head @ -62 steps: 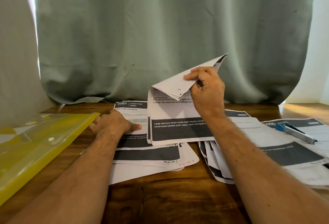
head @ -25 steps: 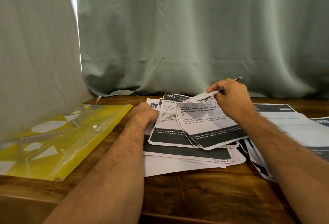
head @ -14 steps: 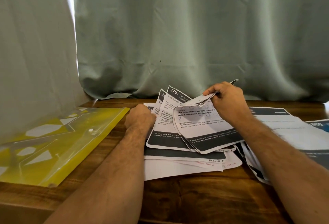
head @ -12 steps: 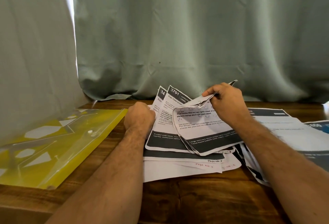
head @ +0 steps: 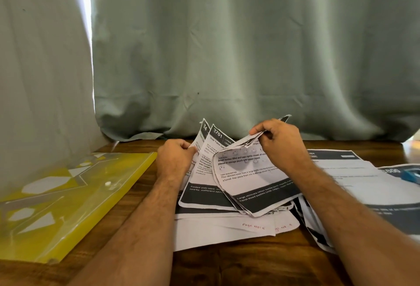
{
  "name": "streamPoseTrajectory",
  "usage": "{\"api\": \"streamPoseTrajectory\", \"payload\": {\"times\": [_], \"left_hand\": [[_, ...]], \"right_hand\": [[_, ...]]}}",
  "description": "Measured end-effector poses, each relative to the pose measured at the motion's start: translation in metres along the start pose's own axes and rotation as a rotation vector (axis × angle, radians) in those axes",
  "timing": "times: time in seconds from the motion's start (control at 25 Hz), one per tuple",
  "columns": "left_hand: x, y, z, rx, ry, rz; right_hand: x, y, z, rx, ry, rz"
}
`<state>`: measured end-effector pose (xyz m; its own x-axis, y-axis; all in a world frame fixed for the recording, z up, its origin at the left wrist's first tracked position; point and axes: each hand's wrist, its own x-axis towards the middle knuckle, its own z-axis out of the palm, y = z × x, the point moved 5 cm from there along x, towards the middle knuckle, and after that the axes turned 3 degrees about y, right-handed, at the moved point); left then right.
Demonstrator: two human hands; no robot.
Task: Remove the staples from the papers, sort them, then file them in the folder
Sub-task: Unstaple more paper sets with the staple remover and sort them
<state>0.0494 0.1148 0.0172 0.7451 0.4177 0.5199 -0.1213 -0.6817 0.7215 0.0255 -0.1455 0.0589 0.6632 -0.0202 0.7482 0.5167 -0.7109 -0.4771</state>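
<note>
Sorting looks like the step in hand, with the sheets being leafed through and their order checked. The right hand (head: 280,143) pinches the folded-over top corner of a small sheaf (head: 252,185) of printed pages, lifting that end while the lower edge rests on the pile (head: 225,226) spread flat on the wooden surface (head: 238,263). The left hand (head: 176,160) curls round the left edge of two raised sheets (head: 208,153) just beside the sheaf, tipping their tops up. To do this well, I would keep each grip light and near a corner so the creased paper does not tear, and read the handwritten page numbers at the bottom before laying anything down. Whether a staple is left in the pinched corner I cannot tell, so feeling for one first seems wise. The yellow folder (head: 68,208) lies flat to the left, well apart from the pile, with no sheets being fed into it. A blue tool (head: 411,176) lies on loose pages at the far right.
</note>
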Motion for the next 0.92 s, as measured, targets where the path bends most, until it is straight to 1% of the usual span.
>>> {"api": "streamPoseTrajectory", "payload": {"times": [0.12,0.2,0.32,0.48,0.56,0.68,0.76,0.92], "left_hand": [[0.001,0.005,-0.006,-0.018,0.131,0.039],[0.0,0.008,-0.009,-0.04,0.167,0.05],[0.001,0.008,-0.008,-0.048,0.167,0.074],[-0.002,0.011,-0.009,-0.089,0.138,0.052],[-0.005,0.017,-0.012,-0.117,0.163,0.057],[-0.009,0.03,-0.016,-0.098,0.176,0.143],[-0.011,0.034,-0.017,-0.089,0.162,0.17],[-0.014,0.036,-0.021,-0.148,0.183,0.136]], "right_hand": [[0.0,-0.001,0.001,-0.019,-0.024,0.03],[0.0,-0.002,0.002,-0.008,-0.03,0.034],[-0.001,-0.004,0.001,-0.008,-0.028,0.018],[-0.001,-0.005,0.001,-0.027,-0.016,-0.006],[0.0,-0.005,0.002,-0.033,-0.022,0.0],[-0.001,-0.007,0.001,-0.02,-0.024,0.011],[-0.002,-0.008,0.0,-0.026,-0.023,0.008],[-0.002,-0.012,0.0,-0.024,-0.042,0.003]]}}
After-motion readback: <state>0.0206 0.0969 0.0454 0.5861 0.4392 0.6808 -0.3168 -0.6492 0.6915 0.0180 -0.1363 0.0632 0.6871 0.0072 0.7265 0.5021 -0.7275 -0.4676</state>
